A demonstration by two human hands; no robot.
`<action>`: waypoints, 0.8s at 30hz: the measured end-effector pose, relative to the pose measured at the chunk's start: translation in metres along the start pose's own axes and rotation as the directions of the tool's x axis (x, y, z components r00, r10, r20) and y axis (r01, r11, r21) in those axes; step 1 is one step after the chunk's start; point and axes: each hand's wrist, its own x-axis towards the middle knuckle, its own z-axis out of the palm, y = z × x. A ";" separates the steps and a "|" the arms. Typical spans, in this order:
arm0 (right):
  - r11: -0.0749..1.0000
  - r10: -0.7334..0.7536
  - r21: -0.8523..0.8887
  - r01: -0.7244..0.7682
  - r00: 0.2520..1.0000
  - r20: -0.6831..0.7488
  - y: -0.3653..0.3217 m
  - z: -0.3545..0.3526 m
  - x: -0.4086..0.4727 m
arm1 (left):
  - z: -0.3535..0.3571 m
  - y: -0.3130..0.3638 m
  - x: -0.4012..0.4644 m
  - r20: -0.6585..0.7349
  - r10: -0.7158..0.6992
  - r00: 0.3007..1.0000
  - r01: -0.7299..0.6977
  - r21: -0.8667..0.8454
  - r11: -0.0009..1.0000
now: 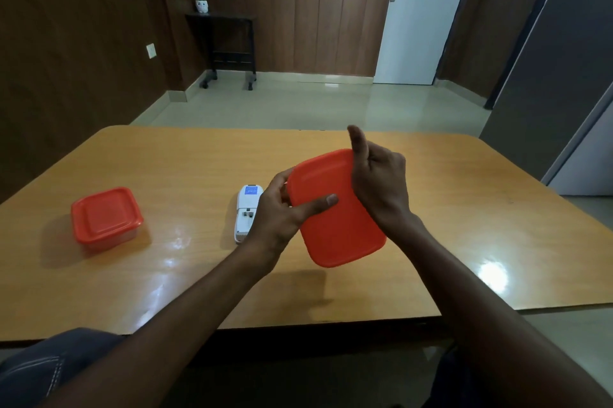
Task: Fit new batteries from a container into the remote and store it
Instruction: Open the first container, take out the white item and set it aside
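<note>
Both hands are gripping the orange-lidded container (335, 212) above the table (431, 208) near centre: left hand (282, 212) clamping its 9 o'clock edge, thumb on the lid, right hand (378, 182) closing on the 1 o'clock corner, thumb raised. Remote (247, 212) is lying at 9 o'clock, back up, bay seemingly open; batteries unseen, so fitting and storing are pending. Second container (106, 218) is sitting closed farther left.

The left hand (282, 212) hides the remote's (247, 208) right side (label unreadable).
</note>
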 end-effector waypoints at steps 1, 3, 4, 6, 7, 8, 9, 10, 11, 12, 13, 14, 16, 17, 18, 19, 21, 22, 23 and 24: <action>0.998 0.060 0.023 -0.060 0.998 -0.025 0.000 0.000 -0.002 | 0.002 -0.003 -0.001 0.010 -0.032 0.999 0.032 -0.001 0.999; 0.984 -0.023 -0.180 0.011 0.998 -0.060 0.007 0.000 -0.004 | 0.003 -0.009 -0.003 0.052 -0.073 0.996 0.071 0.027 0.997; 0.938 -0.122 -0.331 0.101 0.992 -0.041 0.011 -0.002 -0.005 | 0.002 -0.011 -0.003 0.076 -0.088 0.993 0.085 0.039 0.996; 0.824 -0.299 -0.488 0.287 0.953 0.055 0.017 -0.006 -0.005 | -0.002 -0.012 -0.003 0.115 -0.116 0.987 0.104 0.106 0.989; 0.786 -0.369 -0.484 0.384 0.920 0.130 0.019 -0.007 -0.005 | -0.004 -0.012 -0.002 0.139 -0.123 0.983 0.102 0.148 0.984; 0.762 -0.421 -0.451 0.465 0.885 0.200 0.021 -0.009 -0.005 | -0.004 -0.011 -0.002 0.168 -0.130 0.977 0.100 0.179 0.979; 0.754 -0.444 -0.411 0.513 0.859 0.257 0.022 -0.009 -0.005 | -0.005 -0.009 -0.003 0.191 -0.135 0.972 0.096 0.200 0.975; 0.769 -0.429 -0.373 0.519 0.852 0.301 0.023 -0.008 -0.004 | -0.006 -0.008 -0.003 0.207 -0.136 0.969 0.092 0.208 0.974; 0.804 -0.382 -0.342 0.486 0.864 0.329 0.023 -0.008 -0.002 | -0.006 -0.007 -0.003 0.214 -0.137 0.967 0.093 0.204 0.974; 0.844 -0.321 -0.322 0.429 0.885 0.337 0.022 -0.008 -0.001 | -0.007 -0.004 -0.004 0.213 -0.141 0.967 0.101 0.191 0.976; 0.877 -0.264 -0.311 0.366 0.908 0.325 0.022 -0.008 0.000 | -0.006 -0.001 -0.004 0.205 -0.140 0.969 0.106 0.170 0.980; 0.905 -0.205 -0.305 0.295 0.933 0.294 0.022 -0.009 0.000 | -0.005 0.002 -0.003 0.185 -0.139 0.973 0.113 0.144 0.983; 0.955 -0.037 -0.281 0.092 0.980 0.197 0.023 -0.014 0.002 | -0.003 0.003 -0.001 0.123 -0.140 0.982 0.131 0.074 0.989; 0.964 0.079 -0.264 -0.039 0.987 0.142 0.024 -0.018 0.002 | -0.002 0.001 0.000 0.091 -0.146 0.985 0.143 0.033 0.989; 0.950 0.202 -0.260 -0.173 0.975 0.092 0.026 -0.025 0.003 | -0.001 0.000 0.000 0.065 -0.163 0.984 0.164 -0.001 0.986; 0.916 0.315 -0.275 -0.291 0.948 0.048 0.030 -0.032 0.003 | 0.001 -0.002 0.000 0.051 -0.194 0.980 0.195 -0.026 0.980; 0.829 0.494 -0.305 -0.470 0.869 0.004 0.040 -0.049 0.001 | 0.007 -0.007 -0.002 0.058 -0.277 0.959 0.281 -0.091 0.955; 0.792 0.569 -0.277 -0.544 0.822 0.014 0.043 -0.058 -0.002 | 0.012 -0.009 -0.004 0.070 -0.316 0.946 0.323 -0.143 0.936; 0.767 0.627 -0.215 -0.604 0.777 0.053 0.045 -0.067 -0.005 | 0.019 -0.011 -0.005 0.074 -0.345 0.936 0.353 -0.194 0.915; 0.753 0.656 -0.161 -0.638 0.746 0.113 0.045 -0.076 -0.009 | 0.025 -0.013 -0.006 0.066 -0.362 0.930 0.367 -0.237 0.900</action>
